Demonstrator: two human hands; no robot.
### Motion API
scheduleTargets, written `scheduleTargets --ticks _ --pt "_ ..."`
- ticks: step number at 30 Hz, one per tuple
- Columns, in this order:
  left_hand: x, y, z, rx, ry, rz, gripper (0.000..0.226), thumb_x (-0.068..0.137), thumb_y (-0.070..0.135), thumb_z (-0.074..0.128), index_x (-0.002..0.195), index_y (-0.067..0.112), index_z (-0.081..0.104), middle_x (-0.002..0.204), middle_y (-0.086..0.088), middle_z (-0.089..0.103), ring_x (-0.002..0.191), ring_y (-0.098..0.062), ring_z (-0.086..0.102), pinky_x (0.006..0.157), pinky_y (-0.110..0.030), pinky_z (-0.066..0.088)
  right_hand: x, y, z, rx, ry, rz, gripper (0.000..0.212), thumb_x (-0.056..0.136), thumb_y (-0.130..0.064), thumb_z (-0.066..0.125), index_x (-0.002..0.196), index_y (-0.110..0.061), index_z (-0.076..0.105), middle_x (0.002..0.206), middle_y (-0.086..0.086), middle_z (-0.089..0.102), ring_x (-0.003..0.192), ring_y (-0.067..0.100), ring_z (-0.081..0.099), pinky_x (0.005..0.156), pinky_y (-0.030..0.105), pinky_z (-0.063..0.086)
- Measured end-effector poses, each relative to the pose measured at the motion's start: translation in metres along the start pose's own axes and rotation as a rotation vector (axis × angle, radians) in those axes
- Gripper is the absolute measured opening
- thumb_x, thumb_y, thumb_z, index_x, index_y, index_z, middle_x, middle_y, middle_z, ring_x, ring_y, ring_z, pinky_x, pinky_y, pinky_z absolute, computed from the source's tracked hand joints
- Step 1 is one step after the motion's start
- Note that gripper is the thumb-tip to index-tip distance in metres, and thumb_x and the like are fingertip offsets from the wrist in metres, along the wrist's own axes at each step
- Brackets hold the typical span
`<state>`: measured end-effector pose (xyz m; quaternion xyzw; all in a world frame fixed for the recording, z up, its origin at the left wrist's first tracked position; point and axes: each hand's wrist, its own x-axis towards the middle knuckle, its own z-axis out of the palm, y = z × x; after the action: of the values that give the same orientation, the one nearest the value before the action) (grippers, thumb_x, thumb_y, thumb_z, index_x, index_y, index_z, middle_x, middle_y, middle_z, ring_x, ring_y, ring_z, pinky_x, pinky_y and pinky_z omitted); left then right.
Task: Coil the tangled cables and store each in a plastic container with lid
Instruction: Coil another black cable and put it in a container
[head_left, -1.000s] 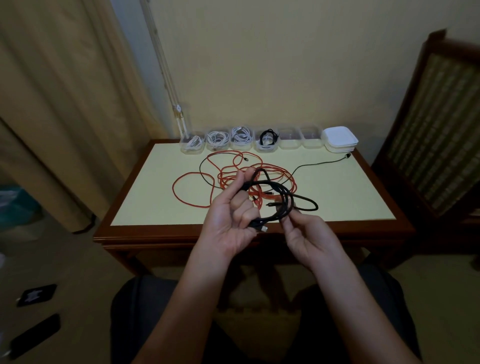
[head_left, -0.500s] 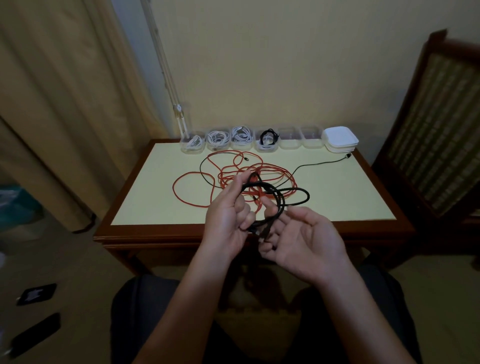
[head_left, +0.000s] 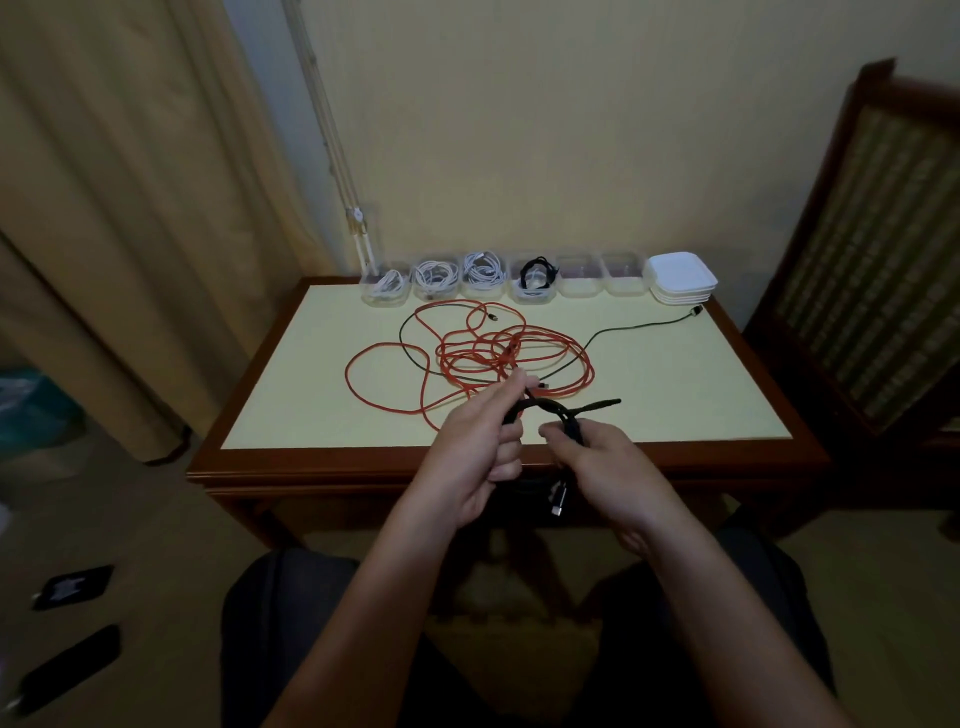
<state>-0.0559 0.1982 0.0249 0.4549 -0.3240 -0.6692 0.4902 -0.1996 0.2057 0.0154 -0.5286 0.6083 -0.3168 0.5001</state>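
Both hands hold a coiled black cable (head_left: 550, 408) over the table's near edge. My left hand (head_left: 480, 452) grips its left side, my right hand (head_left: 597, 467) grips its right side, and a plug end (head_left: 557, 499) hangs between them. A tangled orange cable (head_left: 498, 358) and a thin dark cable (head_left: 639, 327) lie mixed on the table. Along the back edge stand several clear containers: three with white cables (head_left: 435, 275), one with a black cable (head_left: 535, 275), two with nothing in them (head_left: 581, 278). White lids (head_left: 679, 275) are stacked at the right end.
The wooden table (head_left: 363, 467) has a pale yellow top. A chair (head_left: 872, 249) stands close on the right, a curtain (head_left: 104, 208) on the left. Dark flat items (head_left: 72, 587) lie on the floor at lower left.
The wide black loops have been drawn into a tighter bundle. My right hand turned from palm-up to gripping the coil from above, and both hands lowered toward the table edge.
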Motion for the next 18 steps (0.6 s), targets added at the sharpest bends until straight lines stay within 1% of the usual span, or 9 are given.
scheduleTargets --ticks 2,4,6,8,10,11,13,16,18 --pt "0.001 0.000 0.000 0.002 0.037 0.027 0.038 0.097 0.034 0.062 0.122 0.006 0.068 0.055 0.007 0.027 0.045 -0.006 0.020 0.040 -0.021 0.014 -0.001 0.001 -0.001 0.034 -0.037 -0.039 0.024 0.104 -0.030 0.054 0.100 -0.008 0.063 0.074 0.004 0.056 0.065 0.022 0.062 0.066 0.040 0.051" --pt "0.002 0.001 -0.001 -0.010 0.072 0.045 0.041 0.096 0.029 0.063 0.123 -0.002 0.065 0.054 0.006 0.029 0.043 -0.007 0.020 0.039 -0.021 0.014 -0.003 0.000 -0.002 0.058 -0.077 -0.080 0.014 0.104 -0.019 0.055 0.104 -0.006 0.062 0.073 0.004 0.062 0.058 0.021 0.065 0.061 0.037 0.055" --pt "0.002 0.002 -0.003 -0.014 0.094 0.064 0.039 0.095 0.025 0.064 0.121 -0.005 0.065 0.055 0.005 0.028 0.043 -0.007 0.019 0.039 -0.021 0.013 -0.003 -0.001 -0.007 -0.018 -0.096 -0.138 0.010 0.102 -0.013 0.057 0.102 -0.006 0.065 0.068 0.001 0.070 0.055 0.016 0.064 0.058 0.033 0.054" --pt "0.002 0.003 -0.005 -0.027 0.100 0.078 0.036 0.093 0.022 0.066 0.117 -0.006 0.067 0.057 0.004 0.027 0.043 -0.006 0.018 0.040 -0.021 0.011 -0.003 0.000 -0.012 -0.112 -0.098 -0.200 0.013 0.102 -0.016 0.059 0.097 -0.011 0.070 0.062 0.002 0.070 0.052 0.013 0.062 0.057 0.029 0.050" --pt "0.003 0.006 -0.008 -0.062 0.103 0.094 0.034 0.093 0.020 0.066 0.114 -0.006 0.068 0.058 0.003 0.027 0.043 -0.005 0.019 0.040 -0.021 0.010 -0.003 0.003 -0.017 -0.186 -0.054 -0.249 0.014 0.102 -0.018 0.059 0.098 -0.019 0.072 0.059 0.000 0.070 0.050 0.010 0.060 0.058 0.022 0.047" --pt "0.003 0.009 -0.011 -0.079 0.108 0.105 0.033 0.094 0.020 0.065 0.114 -0.005 0.069 0.058 0.003 0.027 0.043 -0.004 0.020 0.040 -0.020 0.010 -0.003 0.003 -0.020 -0.214 -0.022 -0.271 0.014 0.102 -0.018 0.059 0.100 -0.022 0.073 0.059 -0.005 0.070 0.049 0.008 0.060 0.057 0.017 0.045" --pt "0.004 0.015 -0.017 -0.117 0.121 0.125 0.032 0.093 0.019 0.065 0.115 -0.005 0.069 0.057 0.005 0.028 0.043 -0.004 0.020 0.040 -0.019 0.010 -0.001 0.005 -0.026 -0.243 0.038 -0.292 0.015 0.101 -0.017 0.059 0.097 -0.021 0.073 0.063 -0.017 0.071 0.048 0.008 0.061 0.055 0.011 0.042" --pt "0.006 0.028 -0.032 -0.183 0.140 0.167 0.040 0.084 0.022 0.070 0.115 -0.004 0.070 0.056 0.006 0.027 0.042 -0.004 0.021 0.040 -0.019 0.011 0.009 0.014 -0.046 -0.267 0.184 -0.258 0.021 0.100 -0.016 0.061 0.084 -0.023 0.072 0.069 -0.017 0.074 0.052 0.012 0.066 0.059 0.006 0.043" --pt "0.007 0.036 -0.040 -0.196 0.144 0.174 0.038 0.085 0.022 0.069 0.114 -0.002 0.071 0.055 0.006 0.028 0.042 -0.004 0.021 0.040 -0.019 0.013 0.012 0.023 -0.059 -0.303 0.279 -0.244 0.024 0.099 -0.015 0.062 0.080 -0.025 0.071 0.065 -0.015 0.072 0.053 0.006 0.065 0.061 0.001 0.040"
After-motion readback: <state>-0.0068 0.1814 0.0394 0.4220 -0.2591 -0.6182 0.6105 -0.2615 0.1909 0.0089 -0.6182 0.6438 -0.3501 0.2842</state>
